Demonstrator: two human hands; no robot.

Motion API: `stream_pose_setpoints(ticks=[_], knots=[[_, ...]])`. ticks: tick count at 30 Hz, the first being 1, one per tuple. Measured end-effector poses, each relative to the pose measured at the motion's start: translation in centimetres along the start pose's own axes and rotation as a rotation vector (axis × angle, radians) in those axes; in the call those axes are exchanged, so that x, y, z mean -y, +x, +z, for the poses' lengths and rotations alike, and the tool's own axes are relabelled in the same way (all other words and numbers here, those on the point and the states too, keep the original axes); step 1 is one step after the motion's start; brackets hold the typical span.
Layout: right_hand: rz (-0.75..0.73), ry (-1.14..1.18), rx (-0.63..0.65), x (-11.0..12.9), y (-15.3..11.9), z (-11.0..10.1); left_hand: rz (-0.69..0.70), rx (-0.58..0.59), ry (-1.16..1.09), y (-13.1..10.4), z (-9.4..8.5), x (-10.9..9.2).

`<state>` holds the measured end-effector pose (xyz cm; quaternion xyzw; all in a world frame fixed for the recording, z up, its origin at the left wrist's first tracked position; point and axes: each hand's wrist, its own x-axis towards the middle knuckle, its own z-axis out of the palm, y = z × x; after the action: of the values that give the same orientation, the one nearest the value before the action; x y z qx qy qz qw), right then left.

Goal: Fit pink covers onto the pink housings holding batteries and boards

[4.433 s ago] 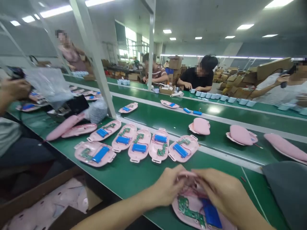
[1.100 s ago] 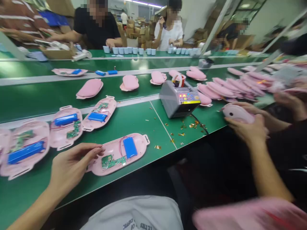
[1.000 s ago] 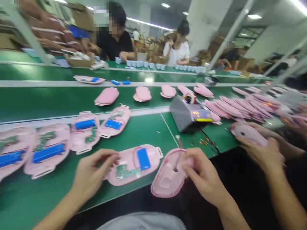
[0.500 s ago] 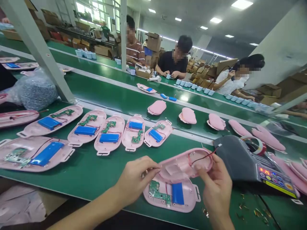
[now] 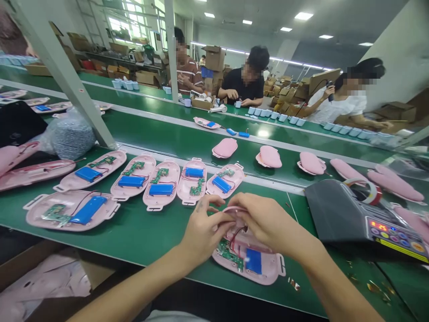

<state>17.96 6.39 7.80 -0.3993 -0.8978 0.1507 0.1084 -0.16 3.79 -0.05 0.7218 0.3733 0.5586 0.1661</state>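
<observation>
Between both hands a pink shell cover (image 5: 256,243) is held tilted over an opened pink shell (image 5: 268,270). That lower shell lies on the green bench with a green circuit board (image 5: 231,257) and a blue battery (image 5: 254,261) inside. My left hand (image 5: 206,228) pinches at the cover's left edge, fingertips inside it. My right hand (image 5: 263,219) grips the cover's upper edge from above. Dark and red wires (image 5: 236,236) run down from the cover beside the board; their ends are partly hidden by the fingers.
Several open shells (image 5: 161,183) with boards and batteries line the left. A black tape dispenser (image 5: 338,219) stands at the right. Closed pink shells (image 5: 225,147) lie on the belt beyond. A slanted metal post (image 5: 67,76) rises at left. People sit across the bench.
My right hand has moved left, onto the top of the cover. The cover has turned and now hides more behind the fingers. The camera view has shifted slightly.
</observation>
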Motion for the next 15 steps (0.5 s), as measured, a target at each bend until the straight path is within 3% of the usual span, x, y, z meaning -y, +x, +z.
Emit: stream_pose_setpoints(ticks=[2, 4, 8, 12, 15], knots=[[-0.024, 0.16, -0.044, -0.5, 0.6, 0.1, -0.078, -0.026, -0.074, -0.3, 0.6, 0.3], [-0.018, 0.241, -0.056, -1.0, 1.1, 0.1, -0.249, -0.046, -0.248, -0.4, 1.0, 0.7], [0.087, 0.232, -0.091, -1.0, 1.5, 0.8, -0.583, -0.083, -0.509, -0.3, 1.1, 1.0], [0.24, 0.092, -0.119, -0.5, 1.6, 2.2, -0.637, -0.055, -0.498, -0.1, 1.0, 1.1], [0.221, 0.107, -0.138, -1.1, 1.5, 2.9, -0.7, -0.005, -0.495, 0.2, 0.8, 1.0]])
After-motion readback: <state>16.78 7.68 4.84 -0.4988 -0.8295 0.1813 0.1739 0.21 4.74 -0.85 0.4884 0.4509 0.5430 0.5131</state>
